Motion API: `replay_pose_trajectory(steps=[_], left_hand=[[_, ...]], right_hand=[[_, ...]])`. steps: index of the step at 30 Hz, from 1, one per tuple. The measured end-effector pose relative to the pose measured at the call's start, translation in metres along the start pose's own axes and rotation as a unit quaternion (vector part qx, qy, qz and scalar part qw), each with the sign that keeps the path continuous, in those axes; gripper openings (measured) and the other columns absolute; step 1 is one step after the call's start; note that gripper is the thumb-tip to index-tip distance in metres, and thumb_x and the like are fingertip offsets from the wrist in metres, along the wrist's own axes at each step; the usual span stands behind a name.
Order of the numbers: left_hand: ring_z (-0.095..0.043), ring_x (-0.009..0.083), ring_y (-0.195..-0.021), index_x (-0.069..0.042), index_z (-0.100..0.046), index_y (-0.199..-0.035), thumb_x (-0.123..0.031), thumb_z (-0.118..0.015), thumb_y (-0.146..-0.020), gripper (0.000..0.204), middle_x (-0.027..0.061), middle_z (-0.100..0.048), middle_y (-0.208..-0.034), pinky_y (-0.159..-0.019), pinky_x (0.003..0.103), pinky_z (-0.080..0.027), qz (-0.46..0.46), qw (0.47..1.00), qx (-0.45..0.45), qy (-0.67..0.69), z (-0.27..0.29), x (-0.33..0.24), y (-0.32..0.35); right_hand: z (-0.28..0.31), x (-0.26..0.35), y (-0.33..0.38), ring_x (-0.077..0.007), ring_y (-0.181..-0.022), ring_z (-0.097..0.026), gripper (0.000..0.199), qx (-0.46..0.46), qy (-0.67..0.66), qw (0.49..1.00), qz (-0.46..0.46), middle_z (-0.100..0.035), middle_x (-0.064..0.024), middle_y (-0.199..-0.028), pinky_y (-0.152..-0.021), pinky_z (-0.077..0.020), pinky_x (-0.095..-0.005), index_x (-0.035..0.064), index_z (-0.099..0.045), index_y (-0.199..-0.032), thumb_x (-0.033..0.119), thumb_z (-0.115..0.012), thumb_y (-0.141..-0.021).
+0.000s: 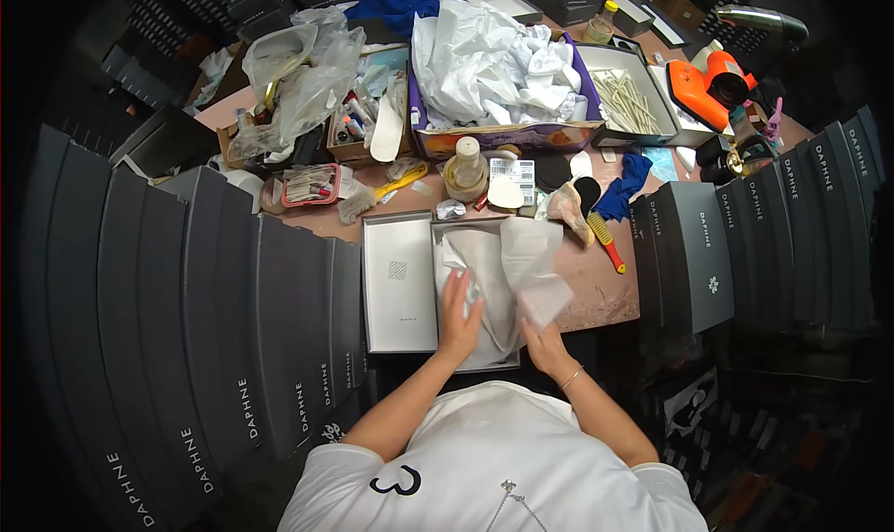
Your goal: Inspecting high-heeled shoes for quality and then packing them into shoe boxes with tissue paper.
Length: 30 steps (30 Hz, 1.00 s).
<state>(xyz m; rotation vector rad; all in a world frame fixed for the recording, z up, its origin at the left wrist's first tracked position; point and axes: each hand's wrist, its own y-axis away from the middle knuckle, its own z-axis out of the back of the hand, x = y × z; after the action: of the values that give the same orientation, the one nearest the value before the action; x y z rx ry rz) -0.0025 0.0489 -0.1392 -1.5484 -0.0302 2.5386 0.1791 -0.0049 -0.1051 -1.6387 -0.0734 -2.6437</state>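
An open shoebox (500, 365) sits in front of me, lined with thin white tissue paper (480, 253). Something pale grey shows between the folds, its kind hidden by the paper. My left hand (459, 320) lies with its fingers apart on the left part of this paper. At the box's right side, my right hand (548, 348) pinches the lower edge of a raised tissue flap (533, 257), which is blurred and hangs over the box's rim. Left of the box lies its lid (399, 290), white inside, flush against it.
Tall stacks of dark grey shoeboxes (219, 318) flank me on the left and the right (703, 253). Behind the box stand a bottle (465, 174), a yellow-handled brush (396, 186), a red-and-yellow brush (607, 243) and a purple carton (507, 143) of crumpled paper. An orange tool (700, 99) lies farther right.
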Motion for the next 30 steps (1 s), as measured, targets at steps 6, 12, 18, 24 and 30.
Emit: replay_pose_trajectory(steps=[6,12,18,24,30], left_hand=[[-0.059,0.035,-0.107,0.0,-0.052,-0.12,-0.015,-0.055,-0.09,0.034,0.0208,-0.061,-0.112,-0.09,0.038,-0.046,0.259,0.964,0.062,-0.016,0.06,0.077,0.042],[-0.061,0.0407,-0.089,0.001,-0.052,-0.107,-0.015,-0.06,-0.083,0.03,0.0218,-0.063,-0.089,-0.078,0.047,-0.049,0.222,0.95,0.148,-0.165,0.049,0.061,0.034],[-0.06,0.0459,-0.089,0.004,-0.052,-0.106,-0.011,-0.06,-0.082,0.029,0.0294,-0.061,-0.092,-0.077,0.049,-0.048,0.132,0.972,0.065,-0.182,0.058,0.054,0.047],[-0.064,0.0131,-0.089,0.004,-0.056,-0.11,-0.018,-0.054,-0.095,0.027,0.0085,-0.066,-0.1,-0.079,0.026,-0.05,0.129,0.936,0.012,0.328,0.178,-0.072,0.063],[-0.047,0.0265,-0.122,0.003,-0.047,-0.129,-0.029,-0.053,-0.097,0.046,0.0134,-0.053,-0.127,-0.104,0.034,-0.034,0.103,0.979,0.093,0.152,0.084,-0.02,0.072]], right_hand=[[0.028,0.049,-0.046,-0.0372,-0.122,-0.046,0.04,0.291,0.047,0.955,0.026,-0.049,-0.0216,-0.132,-0.103,-0.0367,-0.0405,-0.001,-0.055,-0.123,0.026,-0.054,-0.093],[-0.038,0.024,-0.078,-0.0375,-0.133,-0.035,0.074,0.133,0.295,0.936,0.139,-0.03,-0.024,-0.146,-0.109,-0.0277,-0.0475,0.0068,-0.031,-0.144,0.039,-0.063,-0.085],[-0.059,0.02,-0.061,-0.0335,-0.138,-0.026,0.098,0.207,0.45,0.855,0.151,-0.03,-0.0175,-0.148,-0.112,-0.0137,-0.0575,0.0104,-0.028,-0.146,0.053,-0.072,-0.07],[-0.049,-0.003,-0.054,-0.0316,-0.141,-0.022,0.083,0.184,0.336,0.918,0.105,-0.031,-0.0168,-0.148,-0.112,-0.013,-0.0575,0.0048,-0.029,-0.145,0.052,-0.06,-0.084],[0.016,0.015,-0.041,-0.0358,-0.131,-0.038,0.063,-0.014,-0.201,0.976,-0.082,-0.042,-0.0254,-0.138,-0.109,-0.0287,-0.0387,-0.0019,-0.045,-0.132,0.045,-0.054,-0.091]])
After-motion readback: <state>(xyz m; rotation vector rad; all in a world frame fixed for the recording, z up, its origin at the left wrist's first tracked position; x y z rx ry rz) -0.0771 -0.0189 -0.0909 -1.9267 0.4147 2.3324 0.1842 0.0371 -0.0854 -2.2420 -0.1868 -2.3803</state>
